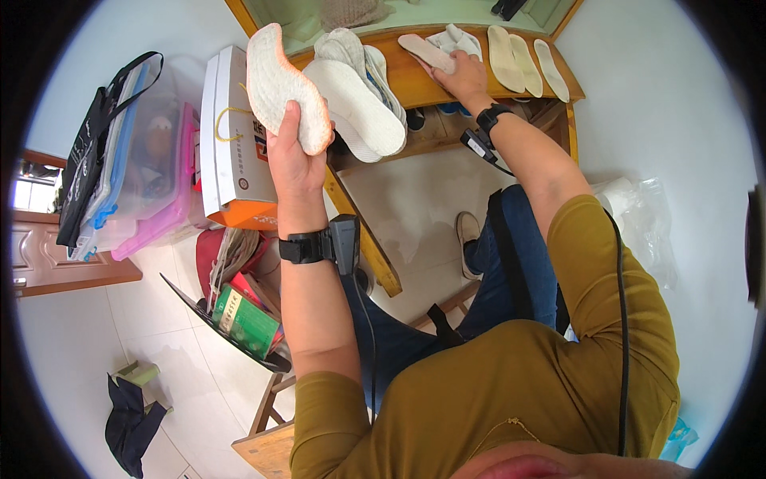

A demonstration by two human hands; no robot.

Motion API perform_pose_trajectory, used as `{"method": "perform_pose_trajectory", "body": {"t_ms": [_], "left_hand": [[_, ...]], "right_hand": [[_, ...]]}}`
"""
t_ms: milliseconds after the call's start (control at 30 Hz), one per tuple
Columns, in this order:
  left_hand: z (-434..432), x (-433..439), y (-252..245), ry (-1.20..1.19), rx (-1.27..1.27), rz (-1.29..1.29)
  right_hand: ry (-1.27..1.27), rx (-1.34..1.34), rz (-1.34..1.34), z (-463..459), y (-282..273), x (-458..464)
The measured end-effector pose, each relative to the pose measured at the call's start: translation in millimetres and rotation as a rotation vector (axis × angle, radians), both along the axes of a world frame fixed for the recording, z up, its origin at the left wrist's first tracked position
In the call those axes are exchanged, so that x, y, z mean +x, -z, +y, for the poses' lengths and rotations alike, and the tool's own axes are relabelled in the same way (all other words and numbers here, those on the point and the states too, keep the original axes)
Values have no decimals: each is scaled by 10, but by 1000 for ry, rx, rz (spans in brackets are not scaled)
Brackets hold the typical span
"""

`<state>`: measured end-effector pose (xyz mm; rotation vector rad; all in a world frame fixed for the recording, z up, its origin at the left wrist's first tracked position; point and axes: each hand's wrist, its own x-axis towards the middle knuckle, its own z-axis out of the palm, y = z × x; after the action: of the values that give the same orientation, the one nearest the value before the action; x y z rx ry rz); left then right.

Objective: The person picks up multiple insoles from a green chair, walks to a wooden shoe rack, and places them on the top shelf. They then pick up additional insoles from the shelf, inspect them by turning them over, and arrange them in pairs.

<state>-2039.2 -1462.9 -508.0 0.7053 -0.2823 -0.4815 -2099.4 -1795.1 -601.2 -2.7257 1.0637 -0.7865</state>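
My left hand [299,146] holds up a white shoe insole [284,90] with orange edging, thumb across its lower part. On the wooden desk [413,78], my right hand [464,78] grips the near end of a pale pinkish insole [428,51]. At least part of another insole shows under it. A crumpled white cloth [458,39] touches the far side of that hand. Between my hands lies a pile of white and grey insoles [359,102], some jutting past the desk's front edge. To the right, several cream insoles [505,60] are laid out side by side.
A white and orange gift box [239,149] stands left of my left forearm, beside stacked plastic storage bins [149,161]. Shoes sit on a shelf [431,123] under the desk. A bag with a green book [245,323] is low at left. Cables run from both wrist straps.
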Motion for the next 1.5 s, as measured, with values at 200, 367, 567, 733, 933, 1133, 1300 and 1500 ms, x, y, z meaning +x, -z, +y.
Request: {"method": "perform_pose_trajectory", "body": {"t_ms": [200,367,567,733,933,1133,1300,1500], "left_hand": [[-34,-22,13,-24,17,-4],[-38,-17,21,-12,32,-11],[-43,2,55,-34,36,-24],[-48,5,52,-6,28,11],[-97,-19,71,17,22,-15],[-148,-15,138,-23,51,-9],[-206,-12,166,31,34,-12],[-400,-302,181,31,148,-114]], "right_hand": [[6,39,-16,44,-20,-38],[-19,12,32,65,-9,-8],[-155,61,-41,-207,19,-76],[-176,383,-2,-581,-24,-364],[-234,244,147,-484,72,-411],[-205,399,105,-341,122,-275],[-241,478,64,-266,166,-245],[-357,429,-45,257,-456,-470]]}}
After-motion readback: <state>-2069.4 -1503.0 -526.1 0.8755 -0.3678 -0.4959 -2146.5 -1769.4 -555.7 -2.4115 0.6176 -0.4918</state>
